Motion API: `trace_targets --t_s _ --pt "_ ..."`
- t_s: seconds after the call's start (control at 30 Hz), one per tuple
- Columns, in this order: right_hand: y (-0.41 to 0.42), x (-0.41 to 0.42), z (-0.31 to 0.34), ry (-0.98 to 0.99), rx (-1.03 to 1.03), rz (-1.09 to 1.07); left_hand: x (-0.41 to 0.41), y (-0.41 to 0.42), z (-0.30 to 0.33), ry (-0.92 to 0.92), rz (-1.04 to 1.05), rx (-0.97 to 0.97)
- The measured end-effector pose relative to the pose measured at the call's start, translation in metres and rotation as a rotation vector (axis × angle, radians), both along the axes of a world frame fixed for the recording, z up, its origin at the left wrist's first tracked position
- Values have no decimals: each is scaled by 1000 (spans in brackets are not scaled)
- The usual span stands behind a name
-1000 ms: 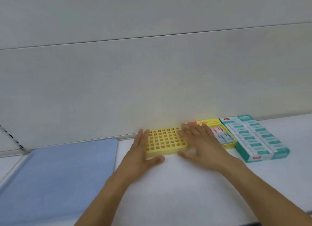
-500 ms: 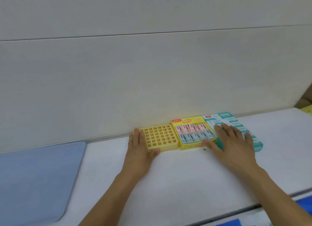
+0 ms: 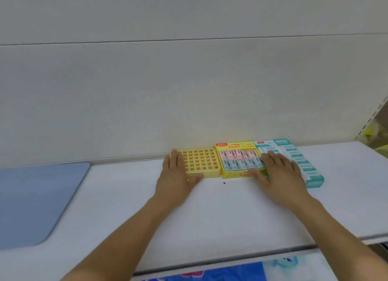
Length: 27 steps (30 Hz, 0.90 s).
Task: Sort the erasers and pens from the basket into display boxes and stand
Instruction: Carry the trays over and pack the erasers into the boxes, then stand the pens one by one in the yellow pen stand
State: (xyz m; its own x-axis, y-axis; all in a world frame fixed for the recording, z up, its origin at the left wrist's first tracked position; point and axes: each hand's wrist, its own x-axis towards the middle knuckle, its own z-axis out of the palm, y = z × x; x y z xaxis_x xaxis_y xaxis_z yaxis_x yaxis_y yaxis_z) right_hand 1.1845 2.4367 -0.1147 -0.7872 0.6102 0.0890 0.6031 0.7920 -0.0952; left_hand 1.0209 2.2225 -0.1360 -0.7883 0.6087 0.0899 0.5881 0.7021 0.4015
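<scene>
left hand [image 3: 176,177] flat against the left side of the yellow pen stand [image 3: 199,162], fingers [image 3: 174,159] straight along its wall, thumb hooked across the front corner; pressing, not clenched. right hand [image 3: 278,175] spread flat, fingers straight and relaxed, laid over the near left part of the teal eraser box [image 3: 308,169], thumb touching the front edge of the yellow eraser box [image 3: 237,173]. nothing pinched or gripped by either hand.

between the two thumbs: stand and yellow box touching side by side, pushed back near the wall. just beyond the right fingertips: the teal box's back rows, packed with white-sleeved erasers. just left of the right fingers: pink and blue erasers [image 3: 239,160] filling the yellow box in two rows.

judged progress: both eraser boxes look full, so the eraser part seems done. stand holes all empty as far as visible, no pens in it, so the pen part seems wholly left. no basket clearly in view; only a blue patterned strip [image 3: 210,274] at the bottom edge, below the wrists, unclear what. likely step in hand: squaring the three displays into a tidy row on the white shelf [image 3: 210,217]. well left of the left hand: a blue mat [image 3: 35,201].
</scene>
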Motion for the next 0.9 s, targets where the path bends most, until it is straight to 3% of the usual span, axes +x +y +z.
trace_targets --t_s 0.2,0.3,0.53,0.9 --pt "-28 -4 20 -57 -54 91 1 -9 9 26 -7 -107" --pt "-57 -4 21 -9 -46 184 21 -30 10 -28 25 -29" --pt "-158 -19 4 216 -359 675 91 -122 9 -7 152 267" --pt "-377 -53 -14 321 -618 1042 140 -343 3 -1 602 531"
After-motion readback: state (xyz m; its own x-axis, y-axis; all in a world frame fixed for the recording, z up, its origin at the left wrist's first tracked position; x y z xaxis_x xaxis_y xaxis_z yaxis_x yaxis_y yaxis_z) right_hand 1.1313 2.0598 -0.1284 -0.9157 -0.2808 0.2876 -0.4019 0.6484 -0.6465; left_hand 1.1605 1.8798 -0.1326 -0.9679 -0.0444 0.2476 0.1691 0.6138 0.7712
